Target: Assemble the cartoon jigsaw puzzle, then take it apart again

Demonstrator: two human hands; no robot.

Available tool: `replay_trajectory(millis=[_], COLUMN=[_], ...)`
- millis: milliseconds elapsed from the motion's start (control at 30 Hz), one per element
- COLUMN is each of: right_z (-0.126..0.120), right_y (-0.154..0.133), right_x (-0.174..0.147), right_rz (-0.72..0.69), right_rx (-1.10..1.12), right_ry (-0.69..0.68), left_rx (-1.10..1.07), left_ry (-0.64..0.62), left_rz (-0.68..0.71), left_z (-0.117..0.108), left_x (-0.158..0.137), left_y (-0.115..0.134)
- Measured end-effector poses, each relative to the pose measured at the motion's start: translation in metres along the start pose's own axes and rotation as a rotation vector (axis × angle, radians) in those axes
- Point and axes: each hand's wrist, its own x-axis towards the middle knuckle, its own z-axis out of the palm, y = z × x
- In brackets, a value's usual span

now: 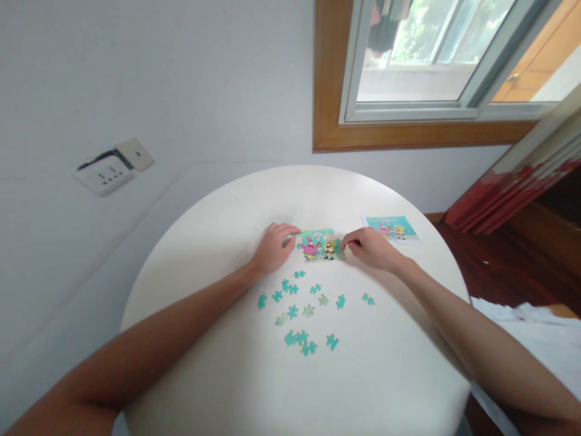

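A partly joined jigsaw puzzle (319,246), with a pink starfish figure and a yellow square one, lies flat on the round white table (204,242). At its left edge rests my left hand (273,249), fingers stretched out and thumb apart, fingertips touching the border. My right hand (370,248) is closed in a pinch at the puzzle's right edge, on a puzzle piece (338,243) mostly covered by the fingertips. Nearer to me, several loose teal pieces (293,311) and a few pale greenish ones (308,310) lie scattered.
A printed reference picture (399,229) with the same figures lies beyond my right hand. The table's far edge is close to a white wall (204,79) with a socket (106,174). A window (413,54) and red-patterned curtain (512,188) are at the right.
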Motion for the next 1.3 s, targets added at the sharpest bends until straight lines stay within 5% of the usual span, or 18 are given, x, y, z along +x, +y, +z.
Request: replay_trajectory(millis=[233,433,567,1300], right_z=[0.003,0.002,0.007,0.013], right_y=[0.0,0.007,0.014,0.02], right_x=[0.0,0.004,0.007,0.01], right_rz=[-0.019,0.144,0.2,0.237], right_rx=[0.041,0.06,0.065,0.159], right_ry=[-0.069,0.187,0.218,0.21], left_rx=[-0.016,-0.038,-0.015,0.098], left_ry=[0.021,0.061,0.039,-0.208], left_rz=[-0.046,-0.11,-0.142,0.038], left_z=[0.001,0.002,0.003,0.003], left_x=[0.001,0.0,0.0,-0.011], left_y=[-0.003,-0.007,-0.009,0.002])
